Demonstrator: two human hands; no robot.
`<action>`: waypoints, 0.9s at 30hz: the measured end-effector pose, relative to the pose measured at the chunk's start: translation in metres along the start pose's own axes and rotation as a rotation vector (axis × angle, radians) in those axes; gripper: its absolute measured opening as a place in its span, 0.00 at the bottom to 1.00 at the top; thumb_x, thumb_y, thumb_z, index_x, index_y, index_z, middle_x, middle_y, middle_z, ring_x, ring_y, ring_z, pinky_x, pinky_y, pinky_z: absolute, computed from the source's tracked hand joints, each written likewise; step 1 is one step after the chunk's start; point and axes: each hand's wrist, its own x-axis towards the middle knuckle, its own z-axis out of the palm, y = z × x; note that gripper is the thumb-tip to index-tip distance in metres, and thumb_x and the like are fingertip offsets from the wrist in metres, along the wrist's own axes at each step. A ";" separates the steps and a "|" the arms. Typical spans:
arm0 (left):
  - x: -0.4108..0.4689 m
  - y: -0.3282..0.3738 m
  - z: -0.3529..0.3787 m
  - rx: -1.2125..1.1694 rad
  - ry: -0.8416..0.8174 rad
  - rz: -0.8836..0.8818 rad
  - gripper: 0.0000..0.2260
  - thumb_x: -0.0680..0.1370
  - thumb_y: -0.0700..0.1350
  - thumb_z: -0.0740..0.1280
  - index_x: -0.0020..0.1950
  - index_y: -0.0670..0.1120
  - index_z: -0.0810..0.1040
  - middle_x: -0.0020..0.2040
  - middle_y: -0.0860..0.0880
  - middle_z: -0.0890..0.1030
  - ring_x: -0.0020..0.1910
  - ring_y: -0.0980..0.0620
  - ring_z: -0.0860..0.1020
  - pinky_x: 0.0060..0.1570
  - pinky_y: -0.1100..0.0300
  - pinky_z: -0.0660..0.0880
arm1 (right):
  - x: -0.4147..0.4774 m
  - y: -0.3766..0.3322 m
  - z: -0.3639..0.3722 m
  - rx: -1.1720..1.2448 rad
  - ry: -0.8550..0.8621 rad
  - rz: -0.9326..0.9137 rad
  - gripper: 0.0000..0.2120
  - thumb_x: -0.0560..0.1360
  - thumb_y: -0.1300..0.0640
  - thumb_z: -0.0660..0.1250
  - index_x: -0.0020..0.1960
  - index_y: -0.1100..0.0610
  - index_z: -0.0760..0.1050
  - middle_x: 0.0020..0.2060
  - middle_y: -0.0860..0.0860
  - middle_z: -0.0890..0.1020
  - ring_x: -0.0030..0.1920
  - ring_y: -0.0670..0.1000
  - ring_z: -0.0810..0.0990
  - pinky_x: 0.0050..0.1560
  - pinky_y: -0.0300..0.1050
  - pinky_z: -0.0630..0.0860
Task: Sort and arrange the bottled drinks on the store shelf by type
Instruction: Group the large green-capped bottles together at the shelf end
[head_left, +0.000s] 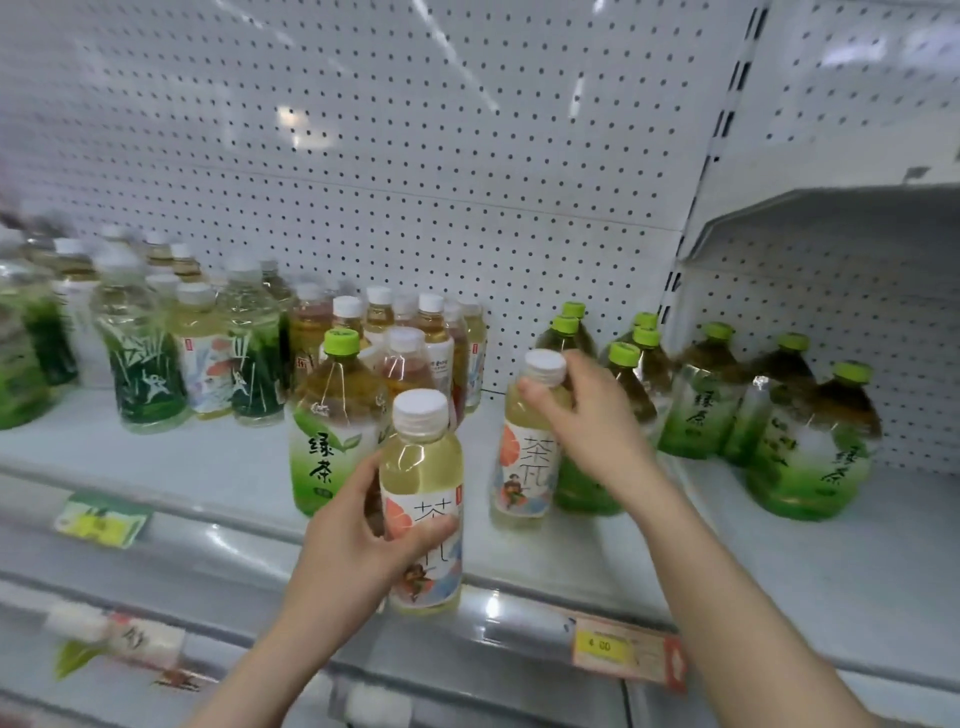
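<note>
My left hand (345, 540) grips a white-capped tea bottle (422, 499) above the shelf (218, 462) edge; my right hand (592, 415) clasps a matching bottle (527, 467) standing beside green-capped bottles (628, 384).

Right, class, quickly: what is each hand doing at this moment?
Left hand: closed around a white-capped pale tea bottle, held in front of the shelf edge.
Right hand: closed on the neck of a matching bottle at the shelf.
</note>
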 end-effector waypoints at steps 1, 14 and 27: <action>0.000 -0.003 -0.007 0.002 -0.015 0.012 0.25 0.64 0.49 0.79 0.54 0.65 0.71 0.46 0.72 0.80 0.45 0.70 0.79 0.39 0.76 0.73 | 0.007 -0.003 0.017 -0.037 0.000 0.018 0.22 0.75 0.36 0.61 0.60 0.51 0.73 0.57 0.48 0.76 0.58 0.51 0.76 0.58 0.53 0.75; 0.008 -0.011 -0.014 -0.064 -0.134 -0.003 0.27 0.63 0.48 0.80 0.56 0.64 0.72 0.47 0.70 0.81 0.46 0.67 0.80 0.44 0.70 0.76 | 0.076 -0.028 0.078 -0.159 0.043 0.281 0.23 0.80 0.44 0.61 0.68 0.60 0.69 0.65 0.57 0.72 0.63 0.58 0.73 0.57 0.50 0.71; 0.027 0.011 0.050 -0.108 -0.199 0.041 0.26 0.64 0.49 0.79 0.59 0.60 0.73 0.47 0.69 0.81 0.45 0.67 0.80 0.40 0.73 0.75 | -0.023 0.041 -0.016 -0.448 0.401 0.269 0.40 0.75 0.42 0.68 0.78 0.52 0.51 0.69 0.59 0.68 0.68 0.60 0.67 0.61 0.55 0.71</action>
